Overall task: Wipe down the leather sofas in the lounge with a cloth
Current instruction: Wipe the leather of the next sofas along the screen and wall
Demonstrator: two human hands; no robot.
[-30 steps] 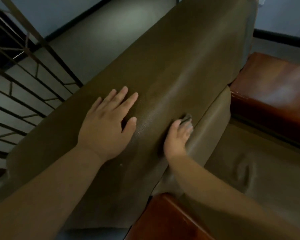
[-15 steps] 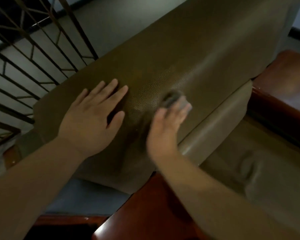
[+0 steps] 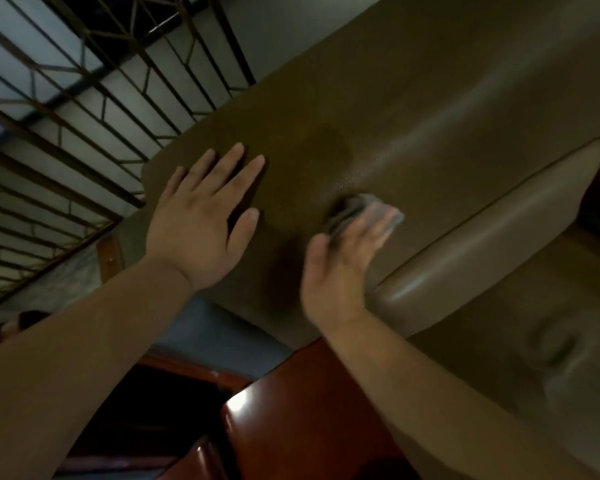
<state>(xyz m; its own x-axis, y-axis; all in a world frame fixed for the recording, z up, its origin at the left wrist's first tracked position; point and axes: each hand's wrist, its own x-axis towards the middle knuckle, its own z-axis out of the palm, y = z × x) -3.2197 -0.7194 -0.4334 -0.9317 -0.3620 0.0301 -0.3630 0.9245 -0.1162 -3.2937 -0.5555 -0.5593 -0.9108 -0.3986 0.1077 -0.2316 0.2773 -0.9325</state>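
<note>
Nearest the camera, two bare forearms are reaching forward over a glossy reddish wooden armrest [image 3: 312, 420], which is catching a bright spot of light at its near corner. Compared with half a second ago, the view has tilted, so more of this armrest and the dark gap to its left is showing, and the sofa back is sitting higher in the picture.

The left hand [image 3: 201, 216] is lying flat on the sofa [image 3: 413, 109], fingers straight and spread, palm pressing the leather near its left end, much as before. The right hand [image 3: 343, 258] is pressing a small grey cloth [image 3: 352, 211] against the top of the sofa back; its fingers are lying fairly straight over the bunched cloth and are blurred. It has shifted only slightly, with the cloth now peeking out more beyond the fingertips.

The sofa is olive-brown leather with a fine grain, its back broad and rounded, and a dark damp-looking patch is showing just ahead of the left hand. A paler rolled cushion edge [image 3: 492, 230] is running diagonally to the right of the cloth, and the seat [image 3: 548, 341] below is creasing softly.

Farther off, a metal grille [image 3: 84, 98] of thin bars is crossing the upper left.
</note>
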